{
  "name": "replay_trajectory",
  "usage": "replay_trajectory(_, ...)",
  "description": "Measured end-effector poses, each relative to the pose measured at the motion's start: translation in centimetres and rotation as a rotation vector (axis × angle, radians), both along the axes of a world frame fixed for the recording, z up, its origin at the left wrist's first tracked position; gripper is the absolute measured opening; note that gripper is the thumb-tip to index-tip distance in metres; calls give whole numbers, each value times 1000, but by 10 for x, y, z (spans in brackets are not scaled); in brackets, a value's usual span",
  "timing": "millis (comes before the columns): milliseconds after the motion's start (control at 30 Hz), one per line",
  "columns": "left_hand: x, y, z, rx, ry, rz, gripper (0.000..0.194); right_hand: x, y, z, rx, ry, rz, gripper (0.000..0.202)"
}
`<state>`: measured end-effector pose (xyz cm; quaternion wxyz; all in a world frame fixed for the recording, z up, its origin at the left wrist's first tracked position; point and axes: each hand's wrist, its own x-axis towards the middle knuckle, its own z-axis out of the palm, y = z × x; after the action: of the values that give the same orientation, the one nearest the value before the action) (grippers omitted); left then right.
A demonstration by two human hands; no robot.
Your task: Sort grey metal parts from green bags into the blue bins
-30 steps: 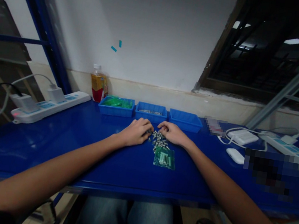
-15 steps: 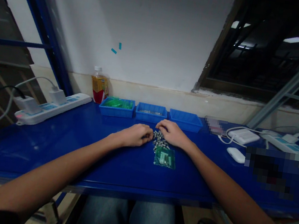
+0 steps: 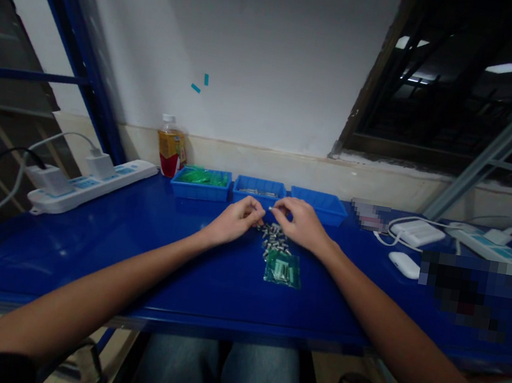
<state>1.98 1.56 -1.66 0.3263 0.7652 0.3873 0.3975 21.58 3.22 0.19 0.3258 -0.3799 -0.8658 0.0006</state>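
Small silvery metal fasteners, seemingly screws [image 3: 276, 240], lie in a loose pile on the blue table, between and just in front of my hands. My right hand [image 3: 303, 225] pinches a tiny shiny metal piece [image 3: 271, 209] at its fingertips, above the far side of the pile. Close by on the left, my left hand [image 3: 234, 220] has thumb and fingers pressed together near the pile's edge; what lies in that pinch is too small to make out. A clear green-tinted bag [image 3: 283, 270] with pale and metal parts touches the near end of the pile.
Along the wall stand a tray [image 3: 200, 191] of green packets, a tray [image 3: 259, 187] with thin metal parts and another blue tray [image 3: 324, 209]. A drink bottle [image 3: 171, 147] stands behind. Power strips [image 3: 91, 188] with cables lie left and right; a white case [image 3: 403, 265] lies rightward.
Both hands have lifted slightly off the pile and moved away from me. A small metal piece now shows at my right fingertips. The bag and trays stay put.
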Motion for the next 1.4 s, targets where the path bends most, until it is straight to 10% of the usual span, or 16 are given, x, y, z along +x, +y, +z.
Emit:
replay_trajectory(233,1,-13,3,364,584,-197,12,43,36,-10,59,-16,-546,22)
replay_trajectory(533,-1,-2,-9,233,450,-109,16,41,38,-15,-44,-18,-621,29)
replay_trajectory(800,3,6,-6,-203,-293,53,25,1,-4,4,64,-51,65,18)
replay_trajectory(933,4,8,-8,-260,-400,15,30,-15,-15,2,44,-101,169,14)
replay_trajectory(1267,-1,-3,-6,396,555,-148,21,23,24,-5,95,-31,-364,18)
replay_trajectory(1400,-1,-2,-5,443,647,-116,14,34,35,-12,56,-14,-525,22)
